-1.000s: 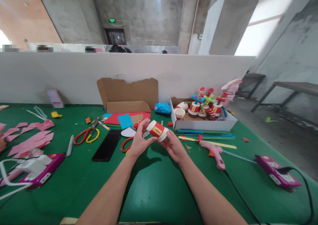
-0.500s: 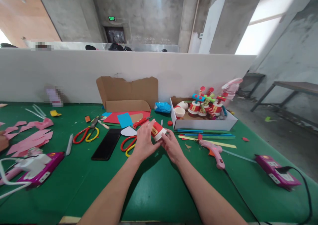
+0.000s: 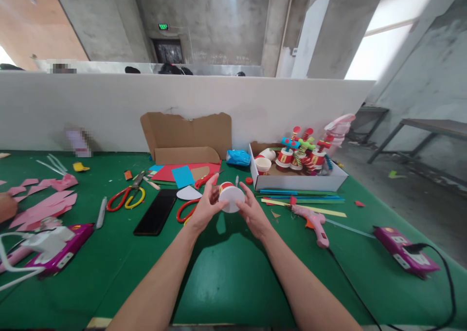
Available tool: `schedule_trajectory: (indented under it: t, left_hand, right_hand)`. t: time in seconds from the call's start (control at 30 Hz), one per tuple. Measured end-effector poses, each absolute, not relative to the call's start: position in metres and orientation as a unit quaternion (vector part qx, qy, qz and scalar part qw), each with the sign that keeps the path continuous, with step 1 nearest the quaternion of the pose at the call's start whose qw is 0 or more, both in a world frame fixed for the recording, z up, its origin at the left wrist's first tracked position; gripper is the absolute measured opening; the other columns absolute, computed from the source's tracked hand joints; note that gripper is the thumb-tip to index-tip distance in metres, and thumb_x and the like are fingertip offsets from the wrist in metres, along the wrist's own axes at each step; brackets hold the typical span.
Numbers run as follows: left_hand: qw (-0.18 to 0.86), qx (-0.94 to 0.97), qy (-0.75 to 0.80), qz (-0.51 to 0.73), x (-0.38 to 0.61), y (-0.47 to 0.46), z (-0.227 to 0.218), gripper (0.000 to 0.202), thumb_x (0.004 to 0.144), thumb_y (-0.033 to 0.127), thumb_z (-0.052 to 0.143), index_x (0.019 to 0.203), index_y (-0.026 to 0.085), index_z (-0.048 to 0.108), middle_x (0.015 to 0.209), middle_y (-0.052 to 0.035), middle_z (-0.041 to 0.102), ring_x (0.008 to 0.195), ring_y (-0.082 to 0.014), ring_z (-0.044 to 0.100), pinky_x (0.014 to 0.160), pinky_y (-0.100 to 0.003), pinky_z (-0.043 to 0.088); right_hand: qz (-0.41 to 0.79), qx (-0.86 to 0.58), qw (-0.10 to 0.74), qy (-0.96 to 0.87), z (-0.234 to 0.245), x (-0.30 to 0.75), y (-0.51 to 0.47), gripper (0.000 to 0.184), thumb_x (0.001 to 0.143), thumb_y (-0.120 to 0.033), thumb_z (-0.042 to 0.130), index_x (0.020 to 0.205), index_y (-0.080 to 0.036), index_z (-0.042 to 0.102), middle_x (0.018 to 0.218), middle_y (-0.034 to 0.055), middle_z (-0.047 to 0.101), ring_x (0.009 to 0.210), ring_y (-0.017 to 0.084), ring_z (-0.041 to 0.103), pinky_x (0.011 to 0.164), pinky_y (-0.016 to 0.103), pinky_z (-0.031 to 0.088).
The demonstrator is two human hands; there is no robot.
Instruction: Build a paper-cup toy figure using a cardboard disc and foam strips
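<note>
Between my two hands is a red and white paper cup (image 3: 231, 198), tilted so that a flat white disc over its wide end faces me. My left hand (image 3: 207, 205) grips its left side, thumb on the disc's edge. Fingers of my right hand (image 3: 253, 211) press against the cup's right side. Just left of my left hand lie red-and-yellow scissors (image 3: 186, 210), partly covered by it, and a white paper piece (image 3: 188, 193). A pink glue gun (image 3: 312, 221) rests on the table to the right of my right hand.
A white box (image 3: 299, 181) at the back right holds several decorated cups. Before it lie coloured strips (image 3: 302, 194). A black phone (image 3: 156, 213), more scissors (image 3: 127, 197) and pink paper (image 3: 47, 209) are on the left; power strips (image 3: 404, 250) sit at both sides. Someone's hand (image 3: 6, 206) shows far left.
The cup has been turned so its white disc now faces me instead of its red side. My hands have shifted to hold it from both sides.
</note>
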State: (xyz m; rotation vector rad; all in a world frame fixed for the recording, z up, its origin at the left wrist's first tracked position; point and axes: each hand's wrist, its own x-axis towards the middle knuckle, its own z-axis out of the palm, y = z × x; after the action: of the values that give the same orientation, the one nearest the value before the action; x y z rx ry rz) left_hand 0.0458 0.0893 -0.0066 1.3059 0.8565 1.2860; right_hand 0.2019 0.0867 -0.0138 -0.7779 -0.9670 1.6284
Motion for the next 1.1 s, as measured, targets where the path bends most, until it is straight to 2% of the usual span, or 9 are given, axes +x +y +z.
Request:
schedule_trajectory:
  t: [0.27,0.57,0.8,1.0,1.1]
  left_hand:
    - [0.547,0.551,0.375,0.507,0.0484,0.0867,-0.0042,0.093,0.067,0.038,0.073,0.142,0.021,0.021,0.118,-0.0103,0.057,0.105,-0.0236,0.057,0.09,-0.035,0.044]
    - [0.542,0.538,0.377,0.524,0.0499,0.0853,-0.0051,0.092,0.063,0.037,0.075,0.139,0.02,0.027,0.101,-0.0058,0.061,0.092,-0.0214,0.06,0.079,-0.031,0.047]
    - [0.524,0.558,0.388,0.514,0.0496,0.0866,-0.0058,0.086,0.064,0.039,0.073,0.136,0.018,0.032,0.1,-0.0068,0.062,0.094,-0.0221,0.06,0.08,-0.033,0.047]
    - [0.521,0.568,0.384,0.509,0.0521,0.086,-0.0093,0.088,0.069,0.038,0.07,0.141,0.021,0.024,0.111,-0.009,0.06,0.1,-0.0225,0.059,0.085,-0.036,0.049]
    - [0.438,0.606,0.413,0.519,0.0525,0.0879,-0.0126,0.082,0.07,0.035,0.068,0.139,0.02,0.026,0.112,-0.0103,0.058,0.099,-0.0231,0.06,0.085,-0.039,0.05]
  right_hand:
    - [0.631,-0.354,0.543,-0.426,-0.0186,0.2016,0.0908,0.076,0.059,-0.033,0.08,0.127,-0.024,0.046,0.115,0.0068,0.064,0.103,0.021,0.062,0.095,0.038,0.046]
    - [0.608,-0.367,0.536,-0.456,-0.0141,0.1985,0.0887,0.056,0.058,-0.035,0.079,0.108,-0.019,0.06,0.114,0.0088,0.066,0.108,0.025,0.06,0.096,0.041,0.046]
    - [0.602,-0.37,0.548,-0.448,-0.0102,0.1991,0.0875,0.049,0.057,-0.032,0.08,0.102,-0.021,0.064,0.11,0.0065,0.068,0.105,0.026,0.061,0.096,0.042,0.045]
    - [0.617,-0.348,0.559,-0.431,-0.0137,0.1983,0.0885,0.051,0.059,-0.036,0.079,0.105,-0.021,0.063,0.11,0.0072,0.067,0.107,0.025,0.059,0.098,0.042,0.044]
    - [0.617,-0.353,0.561,-0.426,-0.0172,0.1972,0.0903,0.061,0.058,-0.034,0.08,0.114,-0.022,0.06,0.121,0.0079,0.061,0.111,0.025,0.057,0.1,0.041,0.042]
